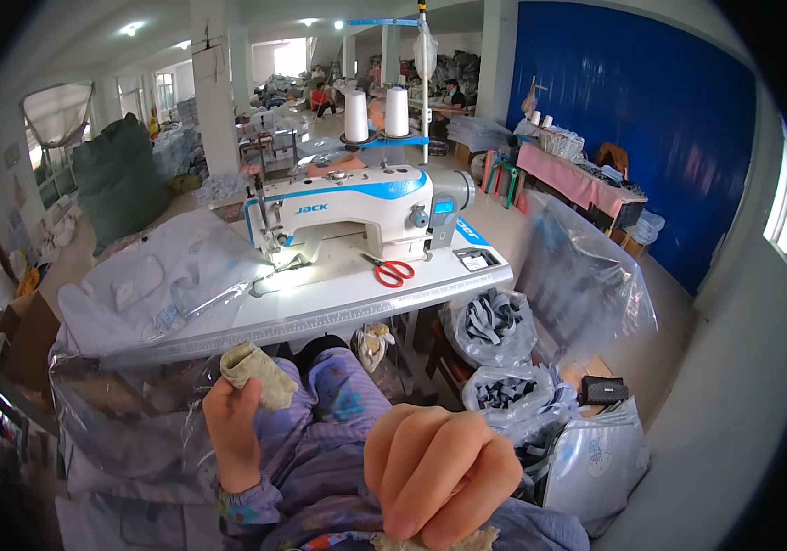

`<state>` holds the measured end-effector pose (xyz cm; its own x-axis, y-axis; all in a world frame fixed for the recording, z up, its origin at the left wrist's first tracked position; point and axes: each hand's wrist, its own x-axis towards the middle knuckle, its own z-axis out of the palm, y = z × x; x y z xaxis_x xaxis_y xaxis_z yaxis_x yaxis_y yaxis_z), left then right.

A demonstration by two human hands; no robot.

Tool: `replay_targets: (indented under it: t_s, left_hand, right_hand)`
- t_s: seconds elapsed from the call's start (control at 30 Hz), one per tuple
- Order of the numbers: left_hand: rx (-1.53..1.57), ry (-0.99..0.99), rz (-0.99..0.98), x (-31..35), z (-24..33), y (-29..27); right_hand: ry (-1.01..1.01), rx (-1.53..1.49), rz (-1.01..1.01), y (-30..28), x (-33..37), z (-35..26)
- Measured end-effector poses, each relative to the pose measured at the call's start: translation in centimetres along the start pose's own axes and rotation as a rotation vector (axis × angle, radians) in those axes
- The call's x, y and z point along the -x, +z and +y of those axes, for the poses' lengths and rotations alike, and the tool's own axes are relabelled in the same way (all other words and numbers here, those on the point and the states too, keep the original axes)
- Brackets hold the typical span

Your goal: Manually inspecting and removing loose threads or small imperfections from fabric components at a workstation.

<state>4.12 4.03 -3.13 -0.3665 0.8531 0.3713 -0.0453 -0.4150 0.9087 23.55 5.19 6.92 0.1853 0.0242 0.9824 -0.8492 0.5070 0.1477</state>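
Close to me, at the lower right of centre, my right hand [439, 473] is closed with its fingers curled down. Below its fingertips, at the lower edge, shows a beige, rough-edged piece [483, 540] that looks like flatbread; most of it is hidden. My left hand [233, 427] is held up at the left, over my lap. Between its thumb and fingers is a rolled, pale greenish-beige flatbread [263, 375], with its open end up. Both hands are apart from the sewing table [348, 303] beyond them.
A white and blue sewing machine [348, 207] stands on the table with its lamp lit. Red-handled scissors [392, 271] lie beside it. Pale fabric [150, 285] covers the table's left end. Clear bags of dark strips [494, 326] stand at the right, near a dark pouch [603, 390].
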Motion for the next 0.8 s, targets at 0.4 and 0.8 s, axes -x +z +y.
replay_targets:
  t_s: [0.4,0.8]
  left_hand:
    - [0.066,-0.021,-0.006,0.1,0.5,0.5]
    - [0.055,-0.06,0.003,0.0,0.1,0.0]
  right_hand:
    - [0.04,-0.069,-0.026,0.2,-0.1,-0.5]
    - [0.071,-0.003,-0.184,0.5,-2.0,-0.3]
